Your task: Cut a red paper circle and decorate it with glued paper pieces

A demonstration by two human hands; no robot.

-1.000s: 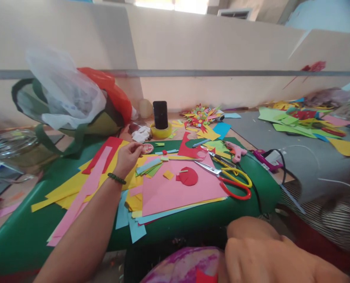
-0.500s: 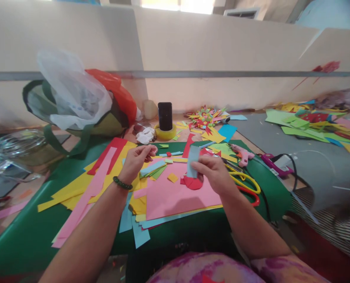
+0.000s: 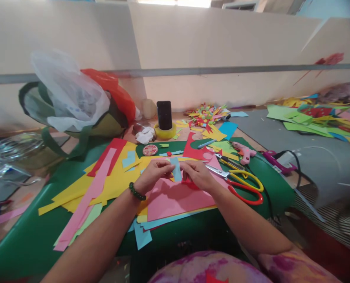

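Presently, your left hand (image 3: pixel 157 171) and right hand (image 3: pixel 198 174) pinch a blue strip (image 3: pixel 177 171) — rectangular paper — long axis upright in view.

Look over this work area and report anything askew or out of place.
One oddity: the phone stands upright at the yellow tape roll, which seems to serve as a makeshift stand. Nothing looks plainly spilled or damaged.
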